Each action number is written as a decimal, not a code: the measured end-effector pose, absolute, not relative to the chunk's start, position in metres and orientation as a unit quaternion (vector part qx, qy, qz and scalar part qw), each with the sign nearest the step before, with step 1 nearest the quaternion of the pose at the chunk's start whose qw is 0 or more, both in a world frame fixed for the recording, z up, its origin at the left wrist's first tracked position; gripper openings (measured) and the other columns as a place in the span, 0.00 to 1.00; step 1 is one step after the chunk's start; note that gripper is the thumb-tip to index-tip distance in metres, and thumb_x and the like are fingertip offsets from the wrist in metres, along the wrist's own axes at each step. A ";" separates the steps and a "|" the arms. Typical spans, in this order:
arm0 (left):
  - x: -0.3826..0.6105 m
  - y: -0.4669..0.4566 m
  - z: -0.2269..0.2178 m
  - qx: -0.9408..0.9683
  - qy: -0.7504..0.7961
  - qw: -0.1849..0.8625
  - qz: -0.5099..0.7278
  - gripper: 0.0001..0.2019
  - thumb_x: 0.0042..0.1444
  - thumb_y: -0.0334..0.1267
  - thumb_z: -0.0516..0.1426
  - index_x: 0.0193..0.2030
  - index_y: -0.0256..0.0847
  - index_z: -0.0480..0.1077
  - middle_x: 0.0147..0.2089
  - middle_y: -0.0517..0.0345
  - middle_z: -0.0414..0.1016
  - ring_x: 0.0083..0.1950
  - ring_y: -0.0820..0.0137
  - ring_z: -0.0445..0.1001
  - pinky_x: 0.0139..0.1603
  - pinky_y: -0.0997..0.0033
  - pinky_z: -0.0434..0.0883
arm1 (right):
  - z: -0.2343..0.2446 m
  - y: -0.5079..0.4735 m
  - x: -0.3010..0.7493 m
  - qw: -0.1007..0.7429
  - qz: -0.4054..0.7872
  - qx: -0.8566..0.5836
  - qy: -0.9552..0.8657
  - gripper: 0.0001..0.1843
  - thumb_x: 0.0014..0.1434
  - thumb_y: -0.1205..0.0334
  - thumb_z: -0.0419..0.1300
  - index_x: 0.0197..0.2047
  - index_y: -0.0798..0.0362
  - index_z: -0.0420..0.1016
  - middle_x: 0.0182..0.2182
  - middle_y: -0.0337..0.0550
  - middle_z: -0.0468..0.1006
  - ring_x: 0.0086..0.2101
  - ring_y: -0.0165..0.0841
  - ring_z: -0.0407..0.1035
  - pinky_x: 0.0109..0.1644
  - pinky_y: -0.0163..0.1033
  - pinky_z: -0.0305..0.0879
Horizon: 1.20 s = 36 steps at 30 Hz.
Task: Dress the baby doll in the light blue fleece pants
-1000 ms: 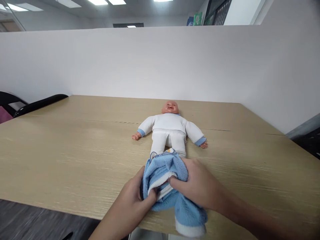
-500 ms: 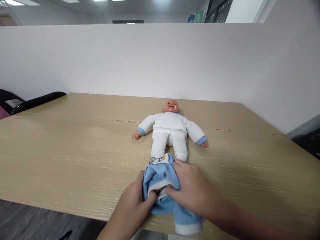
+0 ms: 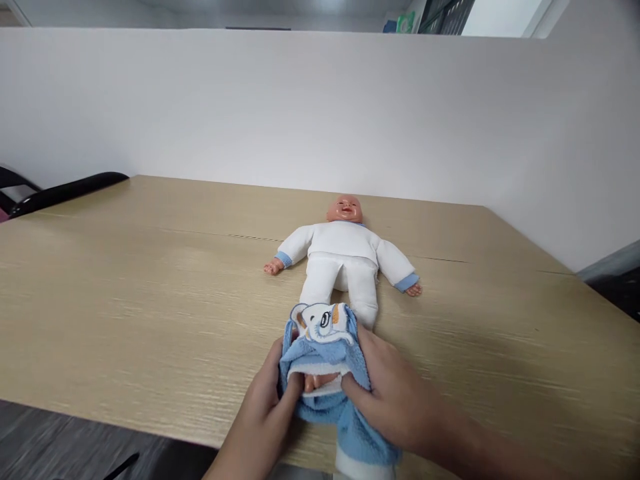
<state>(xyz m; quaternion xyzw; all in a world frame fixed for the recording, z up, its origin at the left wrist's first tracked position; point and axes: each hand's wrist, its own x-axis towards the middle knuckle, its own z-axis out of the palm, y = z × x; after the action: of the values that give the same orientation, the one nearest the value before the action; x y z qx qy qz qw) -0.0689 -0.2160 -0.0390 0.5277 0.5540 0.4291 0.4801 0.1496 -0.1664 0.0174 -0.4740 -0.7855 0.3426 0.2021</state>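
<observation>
Left hand (image 3: 265, 403) and right hand (image 3: 393, 393) pinch opposite ends of the white-trimmed opening (image 3: 320, 369) in a fuzzy light-blue garment (image 3: 317, 412), thumbs at the rim, wrists angled inward. Pinkish toe-like shapes (image 3: 317, 383) inside. Garment's near centre, at the leg end of a white cloth-bodied doll (image 3: 343, 239), face-up, arms spread, on the pale wood-grain table (image 3: 150, 320).

Doll (image 3: 343, 239) face-up — blue garment (image 3: 323, 357) bunched at legs (image 3: 363, 293).

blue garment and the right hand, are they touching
Touching: the head view shows the right hand gripping the blue garment, its thumb at the white-edged opening.
</observation>
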 end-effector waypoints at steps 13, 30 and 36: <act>-0.078 -0.173 -0.016 0.623 0.517 0.375 0.451 0.15 0.78 0.50 0.52 0.58 0.44 0.72 0.60 0.51 0.76 0.65 0.58 0.72 0.69 0.59 0.66 | 0.018 -0.116 0.160 0.285 0.393 -0.391 -0.782 0.10 0.64 0.66 0.65 0.49 0.51 0.83 0.43 0.44 0.86 0.42 0.42 0.80 0.54 0.49 0.77; -0.112 -0.160 0.010 0.703 0.491 0.418 0.301 0.20 0.76 0.54 0.54 0.66 0.47 0.71 0.64 0.49 0.76 0.68 0.53 0.72 0.71 0.55 0.70 | -0.032 -0.099 0.212 0.385 0.683 -0.387 -0.486 0.32 0.51 0.46 0.83 0.55 0.47 0.80 0.47 0.39 0.82 0.44 0.36 0.75 0.50 0.37 0.71; -0.091 -0.133 0.029 0.698 0.532 0.319 0.358 0.21 0.76 0.54 0.54 0.65 0.43 0.65 0.65 0.45 0.72 0.63 0.56 0.72 0.68 0.54 0.69 | -0.024 -0.097 0.221 0.339 0.496 -0.374 -0.706 0.17 0.65 0.49 0.72 0.46 0.50 0.75 0.36 0.35 0.73 0.35 0.33 0.66 0.41 0.37 0.63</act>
<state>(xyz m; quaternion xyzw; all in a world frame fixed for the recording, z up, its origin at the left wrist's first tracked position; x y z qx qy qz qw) -0.0907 -0.1328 0.0290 0.6979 0.5319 0.3584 0.3186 0.2212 -0.0971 -0.0244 -0.3744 -0.7065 0.4959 0.3388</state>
